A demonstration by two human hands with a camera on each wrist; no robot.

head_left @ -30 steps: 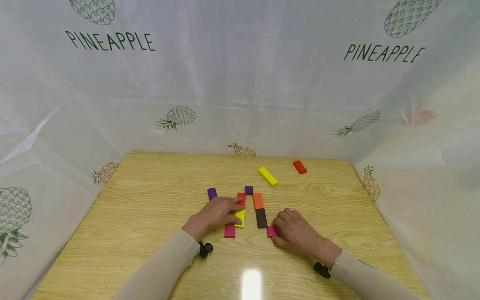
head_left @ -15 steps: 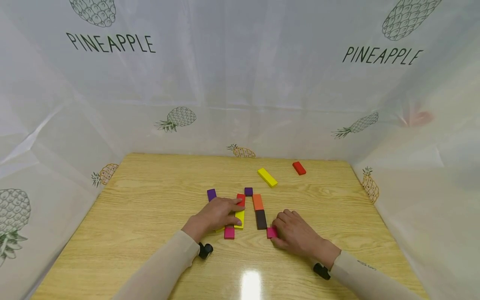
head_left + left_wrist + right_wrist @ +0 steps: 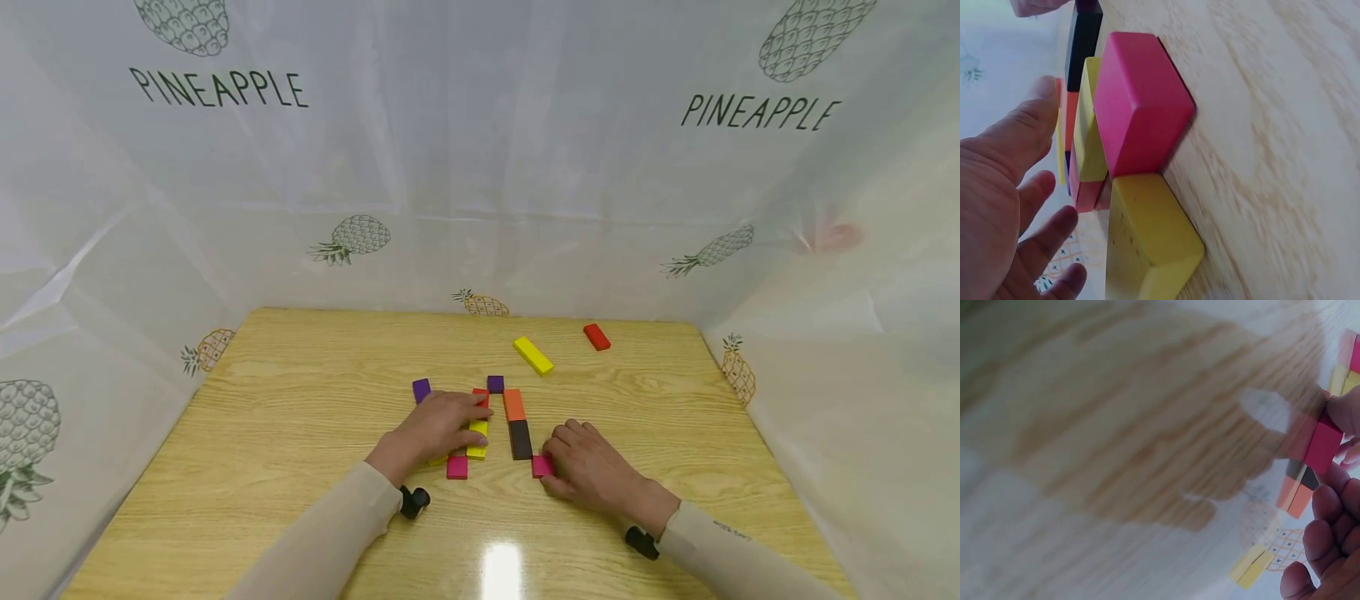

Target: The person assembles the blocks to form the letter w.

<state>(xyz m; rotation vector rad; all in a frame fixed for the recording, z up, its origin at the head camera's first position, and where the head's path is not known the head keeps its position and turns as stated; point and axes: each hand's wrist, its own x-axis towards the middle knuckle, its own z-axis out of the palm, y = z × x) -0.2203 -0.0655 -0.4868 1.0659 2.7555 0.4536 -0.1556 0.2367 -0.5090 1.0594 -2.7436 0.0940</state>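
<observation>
My left hand (image 3: pixel 438 423) is over a red block (image 3: pixel 481 392) and a yellow block (image 3: pixel 477 451) laid end to end. In the left wrist view its fingers and thumb are spread, gripping nothing. Beside it lie a pink block (image 3: pixel 457 467) and another yellow block (image 3: pixel 1157 231). A purple block (image 3: pixel 422 389) is partly covered by that hand. My right hand (image 3: pixel 588 462) pinches a second pink block (image 3: pixel 1322 445) between thumb and finger, at the near end of a black block (image 3: pixel 520 440). An orange block (image 3: pixel 513 405) adjoins the black one, with a small purple block (image 3: pixel 496 384) at its far end.
Farther back on the wooden table (image 3: pixel 337 350) lie a loose yellow block (image 3: pixel 533 356) and a loose red block (image 3: pixel 597 337). A pale curtain (image 3: pixel 450 150) printed with pineapples surrounds the table at the back and sides.
My left fingers have lifted slightly off the red and yellow blocks. The right hand keeps its pinch on the pink block, and the blocks stay in the same arrangement.
</observation>
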